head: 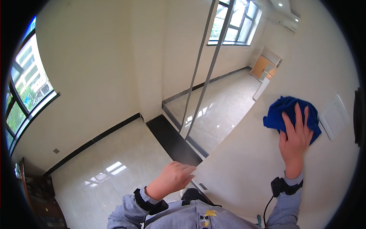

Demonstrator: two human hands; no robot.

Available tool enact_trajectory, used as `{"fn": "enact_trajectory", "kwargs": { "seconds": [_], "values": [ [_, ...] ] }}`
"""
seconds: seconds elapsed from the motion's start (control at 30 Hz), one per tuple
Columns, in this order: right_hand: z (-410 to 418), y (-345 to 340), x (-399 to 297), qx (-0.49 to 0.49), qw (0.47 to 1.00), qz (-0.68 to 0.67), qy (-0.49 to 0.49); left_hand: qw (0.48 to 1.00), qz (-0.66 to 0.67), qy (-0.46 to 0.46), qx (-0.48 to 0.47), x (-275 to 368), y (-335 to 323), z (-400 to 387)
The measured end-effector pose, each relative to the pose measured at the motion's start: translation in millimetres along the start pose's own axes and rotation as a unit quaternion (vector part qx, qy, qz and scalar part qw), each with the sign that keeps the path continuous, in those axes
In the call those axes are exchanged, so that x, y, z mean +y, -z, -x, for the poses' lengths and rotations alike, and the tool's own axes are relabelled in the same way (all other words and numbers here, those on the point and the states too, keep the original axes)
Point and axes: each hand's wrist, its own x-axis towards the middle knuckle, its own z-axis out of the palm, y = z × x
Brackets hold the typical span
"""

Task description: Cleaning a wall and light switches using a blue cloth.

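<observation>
Flat on the pale wall (237, 171) at the right lies my right hand (296, 137), its fingers spread over a crumpled blue cloth (278, 114) and pressing it there. The cloth's right edge touches or nearly touches a white wall plate, seemingly a switch panel (334, 116). My left hand (175, 176) is in front of my body at the lower middle, with its fingers loosely curled and nothing seen in it. Black bands with small boxes are on both wrists, over striped sleeves.
A glass partition or door with grey metal frames (210, 71) stands by a black threshold strip (174, 140). Glossy floor tiles (114, 171) lie at the left, beside a dark wooden cabinet (43, 197). Beyond the glass are a window (237, 25) and a small wooden cabinet (260, 67).
</observation>
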Motion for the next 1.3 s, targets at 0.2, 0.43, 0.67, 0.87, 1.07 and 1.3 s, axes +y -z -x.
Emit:
{"fn": "enact_trajectory", "kwargs": {
  "seconds": [0.2, 0.43, 0.67, 0.87, 1.07, 1.3],
  "values": [
    [-2, -1, -18, -0.017, 1.000, -0.005, -0.006, 1.000, 0.005, 0.014, -0.005, -37, 24, -12],
    [13, -7, -10, -0.034, 0.998, 0.037, 0.033, 0.997, 0.036, -0.047, -0.047, -90, 26, -93],
    [28, -15, 0, -0.036, 0.997, 0.058, 0.044, 0.972, 0.101, -0.185, -0.104, -134, 11, -208],
    [25, -13, -23, -0.048, 0.981, 0.179, -0.061, 0.934, 0.185, -0.273, -0.134, -149, -19, -265],
    [43, -14, -38, 0.026, 0.951, 0.243, -0.188, 0.883, 0.246, -0.349, -0.197, -156, -55, -304],
    [-24, -11, -61, 0.300, 0.873, 0.115, -0.367, 0.814, 0.283, -0.425, -0.275, -176, -71, -338]
  ]
}}
